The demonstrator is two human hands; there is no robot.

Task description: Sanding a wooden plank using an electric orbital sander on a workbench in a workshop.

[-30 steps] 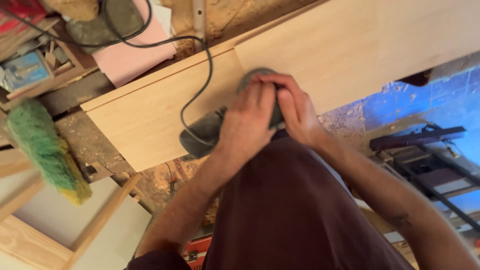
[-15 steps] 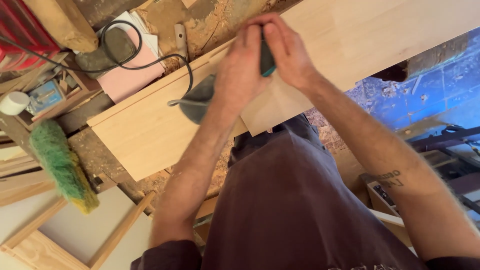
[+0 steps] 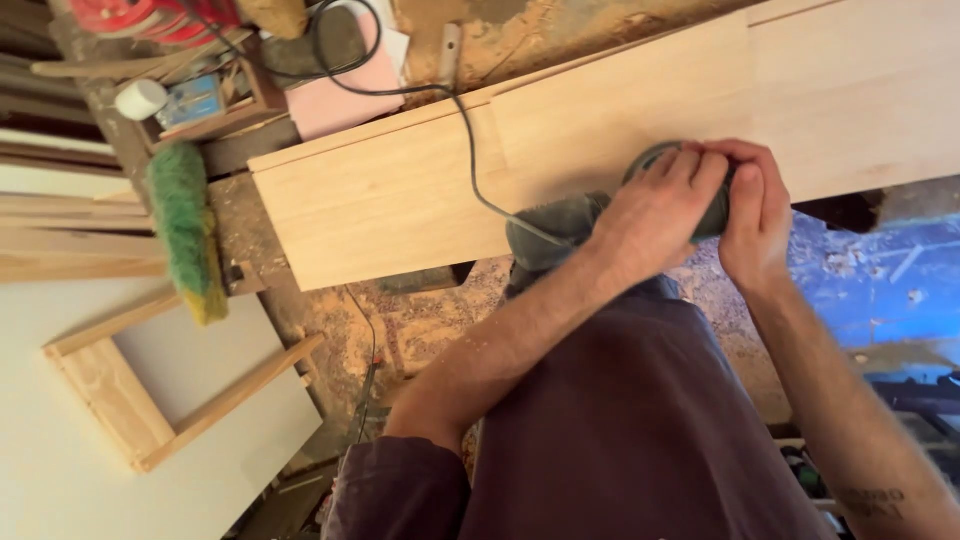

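Head view: pressing down on a grey-green sander [image 3: 590,215] with left hand [image 3: 655,215] and right hand [image 3: 755,215], both grips closed over its top, resting on the pale wooden board [image 3: 400,195]. Lying beside the board's left end: green brush [image 3: 185,225], small blue box [image 3: 190,98], pink sheet [image 3: 345,100].

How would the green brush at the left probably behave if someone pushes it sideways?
The brush would probably slide, not roll: it looks long and lies flat. Its green bristles look soft, so they likely bend first. It seems light, and the sawdust-covered bench may let it slip easily.
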